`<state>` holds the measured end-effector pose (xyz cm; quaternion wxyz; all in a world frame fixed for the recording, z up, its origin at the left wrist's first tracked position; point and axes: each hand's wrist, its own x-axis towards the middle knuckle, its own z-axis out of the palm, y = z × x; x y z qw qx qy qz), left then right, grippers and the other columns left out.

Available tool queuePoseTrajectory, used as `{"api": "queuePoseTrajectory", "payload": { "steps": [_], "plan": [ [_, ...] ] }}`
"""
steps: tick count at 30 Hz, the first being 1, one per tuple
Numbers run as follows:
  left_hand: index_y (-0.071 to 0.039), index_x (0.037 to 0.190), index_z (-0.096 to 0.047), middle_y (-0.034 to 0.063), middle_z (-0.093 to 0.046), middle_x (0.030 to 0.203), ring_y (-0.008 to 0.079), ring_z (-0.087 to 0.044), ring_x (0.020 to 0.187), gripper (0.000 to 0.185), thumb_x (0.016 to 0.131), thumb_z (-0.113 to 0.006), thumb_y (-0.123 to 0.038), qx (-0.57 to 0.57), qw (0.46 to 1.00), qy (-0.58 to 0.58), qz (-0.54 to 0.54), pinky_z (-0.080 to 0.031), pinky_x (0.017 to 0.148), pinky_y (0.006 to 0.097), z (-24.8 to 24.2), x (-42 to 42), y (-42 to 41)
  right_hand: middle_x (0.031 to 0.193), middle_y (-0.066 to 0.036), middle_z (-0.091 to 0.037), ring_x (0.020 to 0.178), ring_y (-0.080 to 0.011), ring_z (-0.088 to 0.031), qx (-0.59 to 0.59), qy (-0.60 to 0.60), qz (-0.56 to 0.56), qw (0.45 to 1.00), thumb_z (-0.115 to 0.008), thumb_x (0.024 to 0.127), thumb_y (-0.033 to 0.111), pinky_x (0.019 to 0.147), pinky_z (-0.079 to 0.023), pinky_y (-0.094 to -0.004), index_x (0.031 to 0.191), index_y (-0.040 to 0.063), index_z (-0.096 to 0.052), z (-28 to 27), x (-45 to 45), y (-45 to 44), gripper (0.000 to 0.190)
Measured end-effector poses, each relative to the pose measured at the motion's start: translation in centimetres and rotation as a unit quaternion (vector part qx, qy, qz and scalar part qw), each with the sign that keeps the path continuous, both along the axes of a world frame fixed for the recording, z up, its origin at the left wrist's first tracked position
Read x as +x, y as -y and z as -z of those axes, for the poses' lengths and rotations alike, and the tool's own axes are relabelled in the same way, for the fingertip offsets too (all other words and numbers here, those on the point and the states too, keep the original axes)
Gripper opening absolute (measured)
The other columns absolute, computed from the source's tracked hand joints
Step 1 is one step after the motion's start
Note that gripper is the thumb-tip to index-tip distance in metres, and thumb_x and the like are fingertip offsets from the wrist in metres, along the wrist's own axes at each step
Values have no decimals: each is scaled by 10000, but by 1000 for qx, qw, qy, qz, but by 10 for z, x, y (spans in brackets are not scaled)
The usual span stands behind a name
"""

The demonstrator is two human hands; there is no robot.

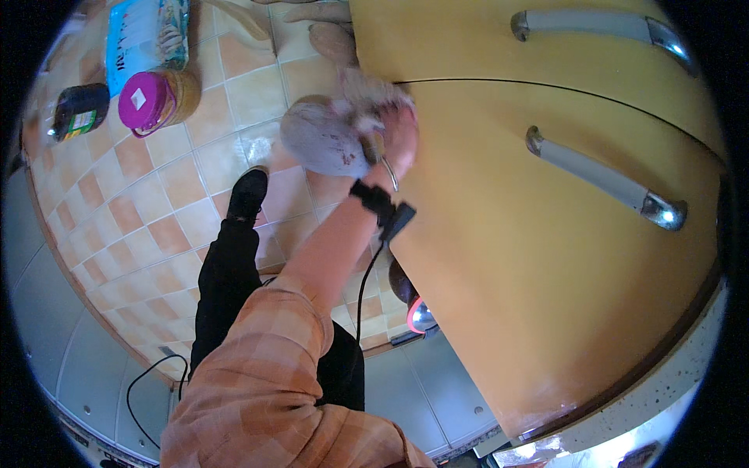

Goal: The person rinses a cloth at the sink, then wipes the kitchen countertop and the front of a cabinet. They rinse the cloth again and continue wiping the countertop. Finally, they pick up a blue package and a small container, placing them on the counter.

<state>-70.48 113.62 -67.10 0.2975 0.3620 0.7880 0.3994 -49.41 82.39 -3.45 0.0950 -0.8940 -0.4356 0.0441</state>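
Note:
My left hand [402,137] is beside the edge of a yellow cabinet door [497,234], its fingers partly hidden. It seems to grip the crumpled upper part of a rounded, pale grey-white bag [325,137] with small brown marks. The bag rests on the tiled floor [169,181]. A thin bent metal rod [391,174] shows beside my wrist; what it belongs to is unclear. A black wristband with a small device [383,206] sits on my forearm, with a cable hanging from it. My right hand is out of view.
A purple-lidded jar [155,102], a dark bottle or jar [81,112] and a blue package [137,41] are on the floor. Brown root vegetables [333,42] lie above the bag. Two bar handles stick out from the yellow doors. A pink-rimmed metal object [421,316] is below the door's edge.

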Motion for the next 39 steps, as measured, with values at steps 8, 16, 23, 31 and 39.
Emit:
{"api": "queuePoseTrajectory", "payload": {
  "steps": [8,16,23,31,39],
  "plan": [
    [-21,1102,-561,172,-593,1076,303,-565,998,446,978,-326,-379,80,689,697,-185,-457,867,445,28,-3,36,1563,-131,-196,1411,-289,-250,57,-38,58,996,-340,1020,466,1153,-220,-443,1518,75,-212,-11,26,28,646],
    [-108,1110,-592,70,-663,977,218,-659,878,613,978,-259,-606,-142,579,793,-121,-545,751,441,-146,122,227,1576,-120,-182,1438,-255,-196,76,-124,-26,989,-304,1041,448,1174,-133,-395,1517,25,-188,-10,10,23,648],
    [-104,1109,-508,91,-634,935,239,-645,880,497,999,-263,-522,-288,497,807,-139,-546,740,443,-329,144,261,1575,-99,-199,1427,-267,-230,86,-151,-4,985,-343,1030,464,1159,-186,-414,1532,74,-172,-3,-6,8,658],
    [108,1449,-5,333,-44,1508,418,-59,1421,723,944,-384,-244,-58,944,308,102,-113,1170,449,-381,142,218,1572,-146,-199,1426,-283,-234,55,-96,-30,993,-351,1039,417,1161,-185,-392,1530,62,-167,-4,-2,9,634],
    [100,1251,-390,321,-375,1359,410,-397,1244,432,919,-429,-173,43,996,78,8,-309,1073,484,-298,47,89,1562,-154,-221,1403,-288,-279,67,-82,-33,994,-379,1038,381,1151,-207,-404,1533,67,-162,0,-6,7,625]
  ]
}}
